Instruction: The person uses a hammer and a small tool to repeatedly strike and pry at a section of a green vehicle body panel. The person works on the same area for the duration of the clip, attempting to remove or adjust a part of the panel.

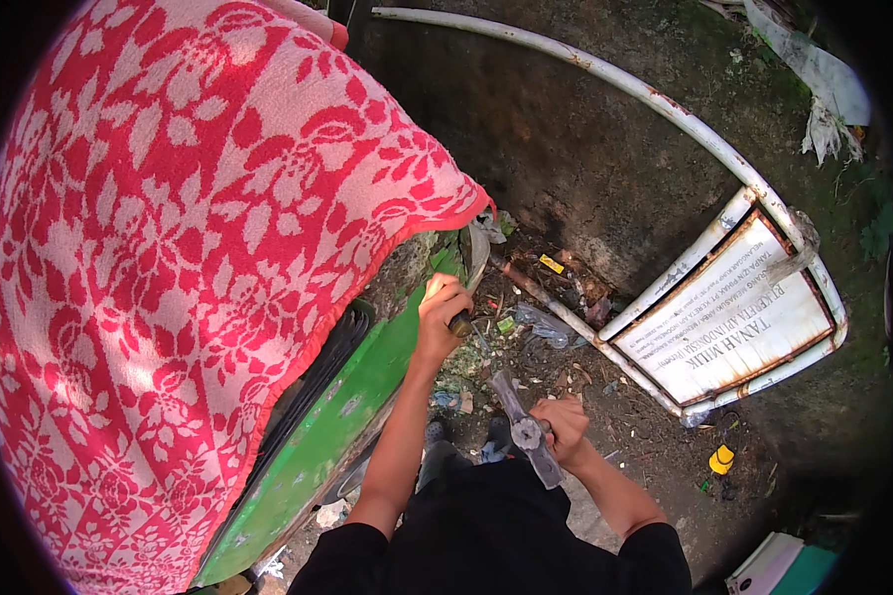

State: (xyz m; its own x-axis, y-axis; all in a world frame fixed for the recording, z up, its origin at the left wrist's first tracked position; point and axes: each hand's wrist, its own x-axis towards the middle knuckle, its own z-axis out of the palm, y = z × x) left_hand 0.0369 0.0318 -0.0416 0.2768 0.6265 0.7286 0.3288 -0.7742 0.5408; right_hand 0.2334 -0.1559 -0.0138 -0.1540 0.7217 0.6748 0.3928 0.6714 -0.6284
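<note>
My left hand is closed round a screwdriver with a dark and yellowish handle. A thin metal shaft seems to point down from it, toward the littered ground. This hand is beside the far end of a green panel. My right hand grips a hammer, its worn grey metal head turned up toward me and its handle mostly hidden behind the head and fist. The hammer is apart from the screwdriver, lower and to the right.
A red and pink floral towel drapes over the left side, above the green panel. At right a rusty white metal frame holds a printed sign. Wrappers and scraps litter the soil, including a yellow piece. My feet stand below.
</note>
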